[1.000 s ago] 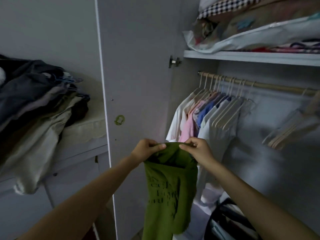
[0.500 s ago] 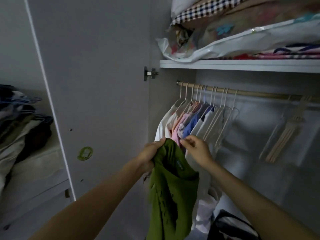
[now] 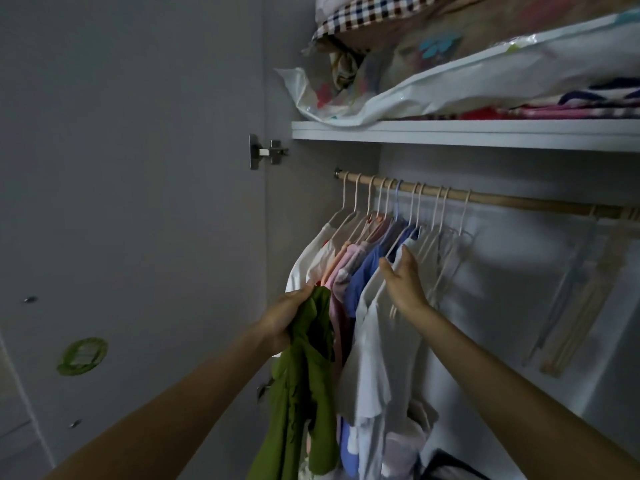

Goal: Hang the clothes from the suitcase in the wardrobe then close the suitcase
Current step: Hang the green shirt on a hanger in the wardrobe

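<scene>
My left hand (image 3: 284,320) grips a green shirt (image 3: 304,386) that hangs limp in front of the open wardrobe. My right hand (image 3: 403,280) has its fingers apart against the white garments (image 3: 377,341) and white hangers (image 3: 440,244) on the wooden rail (image 3: 502,199). Several shirts, white, pink and blue (image 3: 360,275), hang bunched at the rail's left end. The suitcase is out of view.
The wardrobe door (image 3: 138,202) stands open at the left, with a green sticker (image 3: 82,356) and a hinge (image 3: 265,152). A shelf (image 3: 450,133) above the rail holds bagged bedding (image 3: 467,81). Bare wooden hangers (image 3: 575,306) hang at the right. A dark item (image 3: 446,467) lies at the bottom.
My right hand let go of the green shirt and rose to the hangers on the rail. My left hand alone holds the shirt. The view has turned right, towards the wardrobe.
</scene>
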